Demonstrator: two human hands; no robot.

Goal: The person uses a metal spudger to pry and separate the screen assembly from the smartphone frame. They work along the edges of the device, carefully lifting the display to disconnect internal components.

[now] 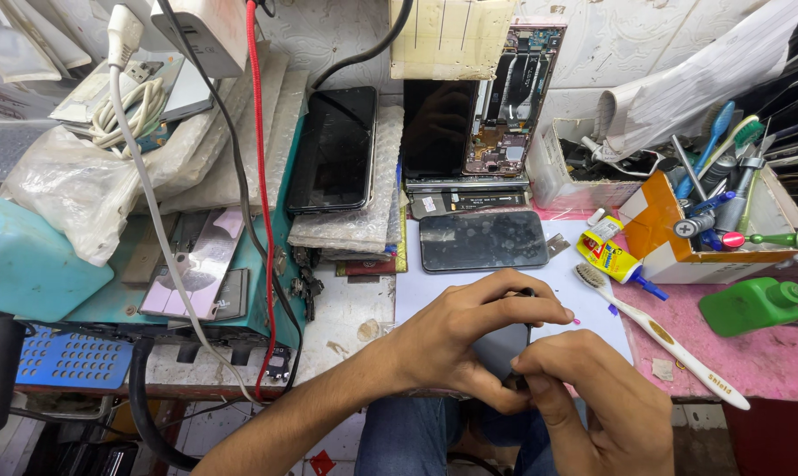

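Resting between left hand (469,339) and right hand (593,397), dark phone (502,346).

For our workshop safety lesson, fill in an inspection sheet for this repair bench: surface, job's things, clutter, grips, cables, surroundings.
Surface: white sheet over a pink-topped bench, stained.
Job's things: small dark device held between both hands; details hidden.
Clutter: dark phone lying flat, glue bottle, toothbrush, green bottle, cardboard box of tools, opened phone leaning on the wall.
Grips: left hand wraps the device; right hand pinches its lower edge.
Cables: white cable, red cable, black cable trailing off the left shelf.
Surroundings: teal unit, bubble wrap.
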